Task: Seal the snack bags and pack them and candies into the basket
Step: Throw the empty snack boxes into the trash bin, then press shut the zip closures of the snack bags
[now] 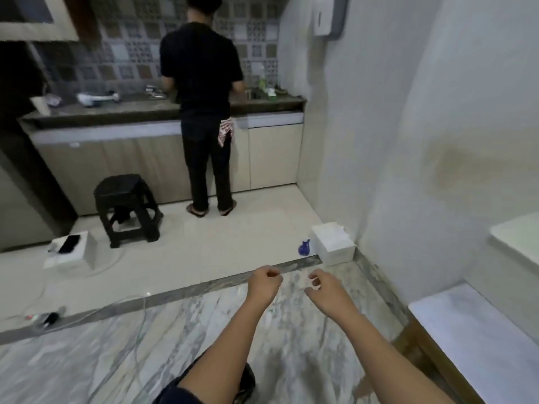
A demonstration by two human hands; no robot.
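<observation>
From the head camera, both arms reach out over the marble floor (116, 360): the left hand (264, 282) is curled into a loose fist, the right hand (322, 285) half-curled, neither visibly gripping anything (snack bags, candies and basket are out of view).

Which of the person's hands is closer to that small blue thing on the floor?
Right. The right hand is just below the blue thing, slightly to its right; the left hand is farther, down to its left.

Grey-veined white marble floor (87, 360) under my arms; black plastic stool (126, 208), small blue object (304, 248), patterned grey-brown wall tiles (122, 56) beyond.
</observation>
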